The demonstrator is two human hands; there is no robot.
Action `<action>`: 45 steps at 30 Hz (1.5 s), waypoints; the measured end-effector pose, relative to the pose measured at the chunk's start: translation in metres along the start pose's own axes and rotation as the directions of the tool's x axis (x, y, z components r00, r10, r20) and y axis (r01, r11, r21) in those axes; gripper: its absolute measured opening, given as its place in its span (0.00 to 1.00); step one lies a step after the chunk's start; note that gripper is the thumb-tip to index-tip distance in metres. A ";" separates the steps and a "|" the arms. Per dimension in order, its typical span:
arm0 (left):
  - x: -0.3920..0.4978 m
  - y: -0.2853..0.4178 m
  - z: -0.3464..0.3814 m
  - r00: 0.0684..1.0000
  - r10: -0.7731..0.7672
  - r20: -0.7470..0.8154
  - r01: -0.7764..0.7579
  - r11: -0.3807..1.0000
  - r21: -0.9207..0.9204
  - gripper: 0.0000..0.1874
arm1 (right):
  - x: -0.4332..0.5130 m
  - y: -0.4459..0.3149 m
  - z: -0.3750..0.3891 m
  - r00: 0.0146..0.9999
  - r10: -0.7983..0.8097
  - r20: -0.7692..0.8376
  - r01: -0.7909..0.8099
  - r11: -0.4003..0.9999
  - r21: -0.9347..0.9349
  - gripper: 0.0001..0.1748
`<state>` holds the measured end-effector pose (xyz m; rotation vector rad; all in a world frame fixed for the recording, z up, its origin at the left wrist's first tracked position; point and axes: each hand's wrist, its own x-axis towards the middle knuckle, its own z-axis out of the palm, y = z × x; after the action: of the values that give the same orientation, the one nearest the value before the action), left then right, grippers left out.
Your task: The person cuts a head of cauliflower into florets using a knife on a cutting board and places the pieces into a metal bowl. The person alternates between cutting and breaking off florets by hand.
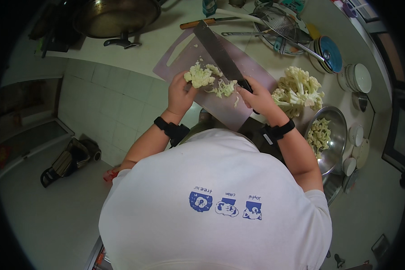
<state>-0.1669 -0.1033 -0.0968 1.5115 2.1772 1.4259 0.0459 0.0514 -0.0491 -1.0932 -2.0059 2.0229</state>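
Note:
My left hand [182, 94] grips a cauliflower floret [199, 75] above the left part of a pale purple plastic cutting board [256, 69]. In my right hand [257, 96] is the black handle of a wide-bladed kitchen knife [219, 50], its blade slanting up and left over the board. Cut cauliflower pieces [224, 88] and small crumbs lie between my hands. A large piece of cauliflower [298, 89] rests on the counter right of the board. Beyond my right forearm, a stainless steel bowl [335, 148] holds more cut florets [319, 136].
A wok [116, 17] stands at the upper left. Behind the board lies a wooden-handled knife [197, 23]. A wire strainer [280, 22] lies over dishes at the upper right, near a blue bowl [330, 50] and stacked white bowls [361, 78]. Smaller bowls line the right side.

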 end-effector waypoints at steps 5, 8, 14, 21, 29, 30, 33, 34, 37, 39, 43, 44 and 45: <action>0.003 0.013 0.001 0.998 -0.067 0.008 0.068 0.993 -0.092 0.17 | -0.016 -0.001 -0.009 0.997 -0.003 -0.075 0.000 0.999 -0.041 0.27; 0.001 0.012 0.006 0.986 -0.163 0.039 0.166 0.979 -0.116 0.17 | -0.023 -0.001 -0.010 0.996 -0.034 -0.081 0.029 0.997 -0.072 0.27; -0.007 -0.013 0.020 0.980 -0.196 0.018 0.193 0.975 0.111 0.14 | -0.028 -0.003 0.007 0.982 -0.159 -0.099 0.129 0.959 -0.253 0.25; -0.017 -0.030 0.018 0.969 -0.211 0.125 0.180 0.958 0.224 0.12 | -0.030 -0.008 0.021 0.964 -0.266 -0.023 0.239 0.898 -0.369 0.22; -0.005 -0.020 0.013 0.957 -0.210 0.200 0.143 0.942 0.302 0.08 | -0.023 -0.005 0.023 0.971 -0.235 0.055 0.234 0.866 -0.442 0.20; -0.004 -0.018 0.013 0.956 -0.211 0.206 0.144 0.944 0.297 0.08 | -0.022 -0.003 0.023 0.975 -0.216 0.059 0.219 0.861 -0.459 0.19; -0.003 -0.017 0.013 0.961 -0.176 0.214 0.102 0.942 0.318 0.08 | -0.018 0.002 0.022 0.982 -0.178 0.066 0.187 0.845 -0.500 0.17; -0.002 -0.018 0.013 0.957 -0.178 0.228 0.099 0.942 0.321 0.08 | -0.016 0.004 0.022 0.982 -0.178 0.065 0.186 0.839 -0.511 0.17; -0.001 -0.023 0.014 0.950 -0.179 0.256 0.094 0.945 0.314 0.08 | -0.002 0.011 0.025 0.982 -0.180 0.062 0.184 0.813 -0.553 0.16; 0.000 -0.026 0.013 0.940 -0.203 0.273 0.112 0.942 0.315 0.09 | 0.007 0.014 0.027 0.984 -0.166 0.059 0.168 0.789 -0.591 0.15; -0.003 -0.028 0.009 0.923 -0.302 0.237 0.262 0.947 0.187 0.13 | 0.015 0.017 0.025 0.988 -0.129 0.080 0.151 0.785 -0.601 0.16; -0.004 -0.027 0.008 0.931 -0.319 0.179 0.307 0.947 0.090 0.13 | 0.015 0.017 0.022 0.988 -0.127 0.090 0.155 0.798 -0.582 0.17; -0.004 -0.027 0.006 0.928 -0.349 0.130 0.354 0.935 -0.013 0.13 | 0.013 0.016 0.020 0.984 -0.159 0.074 0.174 0.837 -0.518 0.18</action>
<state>-0.1793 -0.1048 -0.1217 1.0912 2.1916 1.2098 0.0322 0.0393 -0.0711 -0.9105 -2.6519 1.4421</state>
